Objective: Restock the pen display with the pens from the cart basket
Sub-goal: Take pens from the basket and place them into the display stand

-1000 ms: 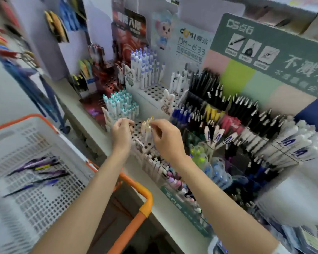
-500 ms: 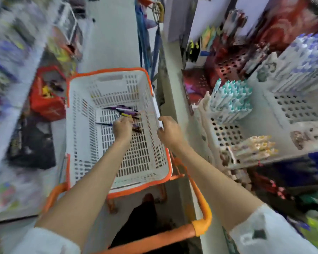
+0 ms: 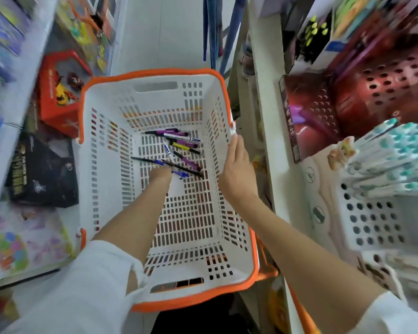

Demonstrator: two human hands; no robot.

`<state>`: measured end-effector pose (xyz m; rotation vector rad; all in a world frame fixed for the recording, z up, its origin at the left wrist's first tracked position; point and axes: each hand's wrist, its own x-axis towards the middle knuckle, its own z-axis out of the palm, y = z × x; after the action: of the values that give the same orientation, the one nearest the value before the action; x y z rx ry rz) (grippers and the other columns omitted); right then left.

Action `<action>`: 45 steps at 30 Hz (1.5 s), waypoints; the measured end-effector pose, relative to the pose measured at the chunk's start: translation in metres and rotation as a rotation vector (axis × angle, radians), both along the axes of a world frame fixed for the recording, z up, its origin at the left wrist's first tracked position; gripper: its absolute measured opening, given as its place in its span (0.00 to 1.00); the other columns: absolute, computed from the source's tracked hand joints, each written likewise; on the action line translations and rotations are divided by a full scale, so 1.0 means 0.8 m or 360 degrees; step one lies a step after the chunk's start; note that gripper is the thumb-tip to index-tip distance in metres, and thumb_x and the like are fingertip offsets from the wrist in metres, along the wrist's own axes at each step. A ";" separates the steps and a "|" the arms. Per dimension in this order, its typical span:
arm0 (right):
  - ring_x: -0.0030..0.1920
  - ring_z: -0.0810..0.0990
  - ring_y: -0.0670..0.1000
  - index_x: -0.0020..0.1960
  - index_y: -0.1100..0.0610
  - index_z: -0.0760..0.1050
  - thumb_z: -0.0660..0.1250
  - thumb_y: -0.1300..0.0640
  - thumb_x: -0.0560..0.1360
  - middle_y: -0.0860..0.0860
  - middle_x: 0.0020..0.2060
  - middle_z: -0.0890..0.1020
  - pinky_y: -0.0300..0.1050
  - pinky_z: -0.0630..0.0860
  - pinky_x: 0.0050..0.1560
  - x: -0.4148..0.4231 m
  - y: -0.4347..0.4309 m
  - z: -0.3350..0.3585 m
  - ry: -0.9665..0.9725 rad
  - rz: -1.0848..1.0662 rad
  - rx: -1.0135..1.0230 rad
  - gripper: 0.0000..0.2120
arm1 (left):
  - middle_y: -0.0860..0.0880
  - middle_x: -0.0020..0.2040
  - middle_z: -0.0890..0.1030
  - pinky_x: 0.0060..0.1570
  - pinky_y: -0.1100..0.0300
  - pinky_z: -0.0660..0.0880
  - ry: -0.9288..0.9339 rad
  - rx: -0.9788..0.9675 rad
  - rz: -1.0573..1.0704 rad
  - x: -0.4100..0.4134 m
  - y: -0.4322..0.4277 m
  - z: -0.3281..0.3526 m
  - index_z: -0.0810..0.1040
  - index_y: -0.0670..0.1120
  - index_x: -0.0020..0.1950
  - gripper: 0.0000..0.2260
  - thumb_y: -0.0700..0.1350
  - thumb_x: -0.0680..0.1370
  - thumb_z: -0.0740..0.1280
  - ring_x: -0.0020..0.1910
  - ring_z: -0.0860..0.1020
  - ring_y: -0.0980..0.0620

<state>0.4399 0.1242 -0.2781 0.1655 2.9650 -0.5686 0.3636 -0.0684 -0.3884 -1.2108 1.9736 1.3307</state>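
Observation:
A white cart basket (image 3: 106,165) with an orange rim fills the middle of the view. Several pens (image 3: 181,145), purple, blue, black and yellow, lie loose on its slotted floor toward the far side. My left hand (image 3: 159,174) reaches down to the nearest pens, right at a blue pen (image 3: 180,174). Its fingers point away from me and are hidden, so a grip cannot be made out. My right hand (image 3: 237,169) rests with straight fingers along the basket's right rim. The white perforated pen display (image 3: 372,220) stands on the shelf at the right, with teal-capped pens (image 3: 391,162) in it.
A red perforated display (image 3: 391,92) sits further along the right shelf. The cart's orange handle (image 3: 304,317) shows at the lower right. On the left stand shelves with a red box (image 3: 58,97), a black box (image 3: 41,172) and colourful packets. The pale aisle floor (image 3: 164,32) lies beyond the basket.
My view swung from the pen display down to the basket. Both hands left the display: the left now reaches the pens in the basket, and the right has settled on the basket's right rim.

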 end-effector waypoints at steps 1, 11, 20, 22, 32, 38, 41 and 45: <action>0.79 0.50 0.58 0.78 0.58 0.32 0.60 0.58 0.82 0.56 0.80 0.42 0.53 0.65 0.74 0.001 0.000 0.000 0.0008 0.0009 0.0013 0.41 | 0.46 0.40 0.73 0.44 0.55 0.75 -0.0013 -0.0039 -0.0004 -0.006 -0.002 -0.007 0.68 0.37 0.72 0.21 0.48 0.83 0.59 0.32 0.70 0.51; 0.66 0.69 0.59 0.79 0.60 0.33 0.58 0.61 0.80 0.56 0.79 0.44 0.50 0.78 0.57 0.002 0.000 0.007 -0.0013 0.0028 -0.0011 0.40 | 0.41 0.65 0.78 0.43 0.50 0.78 0.0038 -0.0465 0.0017 -0.050 0.008 -0.042 0.57 0.36 0.76 0.43 0.66 0.76 0.66 0.54 0.82 0.43; 0.59 0.71 0.58 0.78 0.63 0.33 0.57 0.64 0.77 0.59 0.79 0.44 0.45 0.79 0.39 0.003 -0.002 0.004 -0.0045 0.0038 0.0148 0.40 | 0.39 0.80 0.53 0.70 0.44 0.66 -0.0051 -0.0563 -0.0386 -0.071 0.069 -0.045 0.42 0.37 0.80 0.59 0.72 0.68 0.69 0.78 0.57 0.38; 0.57 0.72 0.58 0.78 0.64 0.33 0.58 0.64 0.77 0.60 0.79 0.45 0.45 0.79 0.36 0.003 -0.001 0.002 -0.0034 0.0061 0.0200 0.40 | 0.39 0.80 0.49 0.70 0.45 0.64 0.0022 -0.0570 -0.0494 -0.063 0.089 -0.038 0.42 0.37 0.80 0.56 0.67 0.71 0.71 0.79 0.51 0.38; 0.57 0.72 0.58 0.79 0.64 0.34 0.58 0.65 0.77 0.59 0.79 0.45 0.43 0.74 0.36 0.003 -0.002 0.002 -0.0010 0.0050 0.0156 0.40 | 0.37 0.66 0.68 0.59 0.53 0.70 0.0504 -0.1048 -0.1027 -0.022 0.097 -0.070 0.63 0.37 0.69 0.24 0.44 0.79 0.69 0.62 0.70 0.39; 0.58 0.73 0.58 0.79 0.64 0.36 0.59 0.63 0.78 0.60 0.79 0.47 0.41 0.71 0.35 0.004 -0.001 -0.002 0.0040 0.0058 0.0187 0.40 | 0.39 0.65 0.72 0.48 0.57 0.76 0.0477 -0.1321 -0.1679 0.015 0.083 -0.086 0.59 0.37 0.72 0.22 0.43 0.82 0.63 0.60 0.75 0.43; 0.57 0.73 0.57 0.79 0.63 0.35 0.59 0.62 0.79 0.58 0.79 0.46 0.40 0.69 0.34 0.004 0.000 -0.001 0.0047 0.0062 0.0221 0.40 | 0.38 0.63 0.75 0.44 0.51 0.78 0.0468 -0.1095 -0.1638 0.016 0.072 -0.079 0.59 0.39 0.74 0.21 0.38 0.82 0.59 0.55 0.79 0.41; 0.55 0.73 0.56 0.79 0.62 0.34 0.60 0.61 0.79 0.57 0.79 0.47 0.40 0.66 0.32 0.003 -0.001 -0.004 0.0060 0.0039 0.0209 0.41 | 0.43 0.53 0.78 0.30 0.56 0.70 0.0357 -0.0319 -0.1031 0.024 0.058 -0.057 0.55 0.41 0.77 0.22 0.41 0.84 0.56 0.37 0.76 0.49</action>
<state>0.4423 0.1236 -0.2811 0.1311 3.0372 -0.3783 0.3826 -0.0220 -0.4341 -0.4221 2.4125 0.9744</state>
